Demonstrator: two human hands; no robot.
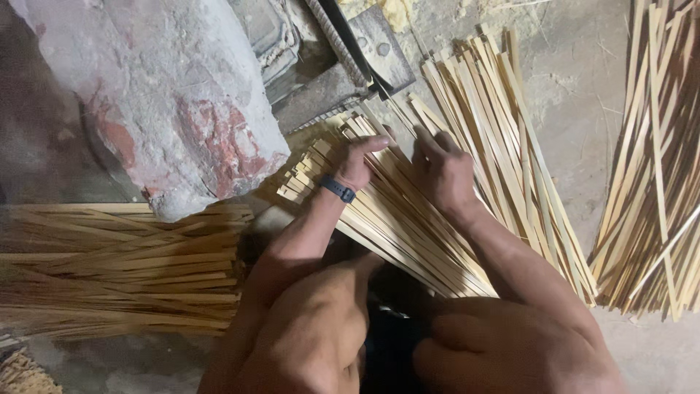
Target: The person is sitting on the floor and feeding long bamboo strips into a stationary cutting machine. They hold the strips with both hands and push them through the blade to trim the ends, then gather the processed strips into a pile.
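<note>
Person is sitting low, knees (pixel 379 343) showing at bottom of view, both arms reaching fwd over a bundle of bamboo strips (pixel 397 219) that is lying slanted across the middle, its cut ends pointing up-left toward a metal blade (pixel 357 47) w/ a flat plate beside it.

Left hand (pixel 359 162), w/ a dark blue band (pixel 337 189) on the wrist, is resting on the bundle near its upper end; fingers are lying together & stretched flat along the strips, thumb side pressing down. It's touching the strips but can't tell if it's closing round any, looks more like a flat press than a grasp.

Right hand (pixel 445 169) is sitting just beside the left, also on top of the same bundle, fingers curling down onto the strips near the upper end. Fingertips are hidden among the strips, so can't tell if it's pinching one or only pushing.

Bundle is running from the knees up to the hands, ends fanning a bit at the top-left.

Round about: a second loose fan of strips (pixel 510 138) is lying right of the hands, touching the bundle's edge. A third pile (pixel 656 168) is lying well apart at the far right. A stack of strips (pixel 124 270) is lying sideways at left, under a big rough block (pixel 160 95), grey w/ red patches. Floor (pixel 576 80) is dusty grey concrete.
</note>
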